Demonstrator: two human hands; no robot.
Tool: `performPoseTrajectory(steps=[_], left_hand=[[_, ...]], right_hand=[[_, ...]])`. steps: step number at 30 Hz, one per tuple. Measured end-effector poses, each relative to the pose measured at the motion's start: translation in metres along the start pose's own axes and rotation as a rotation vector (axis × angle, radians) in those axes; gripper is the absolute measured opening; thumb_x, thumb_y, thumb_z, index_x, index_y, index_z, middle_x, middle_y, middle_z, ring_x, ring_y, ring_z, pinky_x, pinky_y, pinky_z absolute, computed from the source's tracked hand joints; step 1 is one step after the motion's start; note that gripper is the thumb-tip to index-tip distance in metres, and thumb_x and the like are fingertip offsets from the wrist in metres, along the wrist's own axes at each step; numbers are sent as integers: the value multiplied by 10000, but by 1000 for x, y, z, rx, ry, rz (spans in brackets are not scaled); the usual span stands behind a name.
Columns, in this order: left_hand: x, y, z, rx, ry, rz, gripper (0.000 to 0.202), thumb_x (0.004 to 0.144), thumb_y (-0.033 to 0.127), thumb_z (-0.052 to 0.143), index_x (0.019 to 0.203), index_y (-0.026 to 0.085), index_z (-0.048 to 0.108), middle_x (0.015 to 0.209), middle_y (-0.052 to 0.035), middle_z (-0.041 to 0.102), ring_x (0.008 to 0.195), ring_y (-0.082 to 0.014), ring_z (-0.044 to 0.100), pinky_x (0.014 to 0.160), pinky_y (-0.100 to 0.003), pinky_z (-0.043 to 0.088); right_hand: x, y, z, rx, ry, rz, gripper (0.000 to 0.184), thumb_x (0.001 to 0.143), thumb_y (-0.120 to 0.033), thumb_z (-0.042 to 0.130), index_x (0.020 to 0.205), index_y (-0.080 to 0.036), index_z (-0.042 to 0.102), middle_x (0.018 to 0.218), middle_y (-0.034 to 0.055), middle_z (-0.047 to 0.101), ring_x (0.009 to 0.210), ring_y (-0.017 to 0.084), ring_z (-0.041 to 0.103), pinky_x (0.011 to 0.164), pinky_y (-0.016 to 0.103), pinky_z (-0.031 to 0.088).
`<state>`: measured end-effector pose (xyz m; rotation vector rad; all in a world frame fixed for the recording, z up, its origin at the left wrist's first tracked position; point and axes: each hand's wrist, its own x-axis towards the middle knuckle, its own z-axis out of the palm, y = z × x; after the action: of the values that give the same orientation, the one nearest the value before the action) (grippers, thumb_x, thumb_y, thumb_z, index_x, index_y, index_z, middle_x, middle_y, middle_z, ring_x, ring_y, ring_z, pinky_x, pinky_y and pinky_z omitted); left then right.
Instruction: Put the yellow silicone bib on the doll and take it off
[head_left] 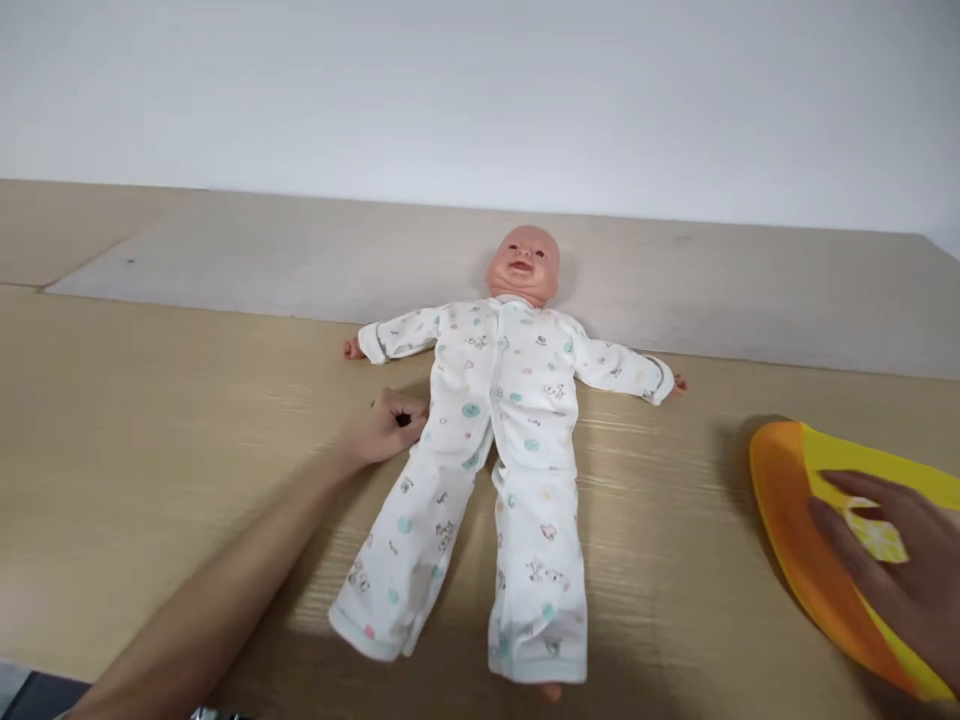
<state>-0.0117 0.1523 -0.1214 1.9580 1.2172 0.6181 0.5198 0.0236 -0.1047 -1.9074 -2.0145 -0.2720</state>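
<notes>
A baby doll [523, 270] lies on its back with its arms spread, head toward the wall. It wears a white printed top [457, 385] and matching trousers [536, 570]. My left hand [394, 425] is closed, its fingers curled in against the side of the top near the doll's waist. What its fingertips hold, if anything, is hidden. At the right edge, my right hand [900, 560] has its fingers extended over a rounded orange and yellow item [787, 520] with a lemon-slice print. The item's kind is unclear, and the frame cuts off part of it.
The doll rests on a light brown tabletop [187, 400] with a shiny surface. Behind it runs a paler grey strip [300, 255] along the foot of a white wall [450, 100]. Dark, partly cut-off things [45, 697] show below the table's near left edge.
</notes>
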Motion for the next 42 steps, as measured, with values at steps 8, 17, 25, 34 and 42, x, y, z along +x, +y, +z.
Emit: performPoseTrajectory(steps=[8, 17, 25, 34, 42], left_hand=[[-2, -3, -2, -5, -24, -50, 358, 784, 295, 466, 511, 193, 258, 494, 52, 225, 494, -68, 215, 480, -240, 187], [-5, -3, -7, -51, -31, 84, 325, 806, 359, 403, 538, 187, 338, 508, 27, 344, 523, -99, 320, 539, -262, 263], [-44, 15, 0, 387, -53, 32, 134, 740, 285, 510, 731, 162, 562, 696, -21, 577, 651, -147, 493, 628, -256, 374], [-43, 21, 23, 797, 61, -197, 438, 987, 284, 332, 1310, 158, 600, 1125, -152, 708, 988, -317, 670, 832, -417, 474], [-49, 18, 24, 761, 85, -157, 426, 988, 340, 368, 1235, 153, 661, 1089, -143, 725, 971, -315, 677, 828, -408, 477]], right_hand=[[62, -133, 16, 221, -60, -658, 195, 1010, -304, 369, 872, -238, 491, 670, -8, 584, 553, 128, 601, 483, 258, 442], [77, -181, 68, 111, -112, -653, 109, 864, -293, 540, 820, -196, 516, 719, 41, 634, 568, 192, 609, 468, 278, 321], [66, -204, 46, 196, -545, -251, 259, 982, -262, 360, 1087, -160, 573, 1073, 96, 693, 969, 270, 662, 750, 338, 435], [53, -218, 46, 58, -526, -154, 334, 984, -322, 353, 1112, -176, 625, 1086, 95, 706, 950, 270, 681, 691, 300, 344], [50, -214, 58, 91, -439, -188, 330, 980, -333, 376, 1051, -189, 665, 1060, 65, 715, 905, 196, 666, 684, 251, 322]])
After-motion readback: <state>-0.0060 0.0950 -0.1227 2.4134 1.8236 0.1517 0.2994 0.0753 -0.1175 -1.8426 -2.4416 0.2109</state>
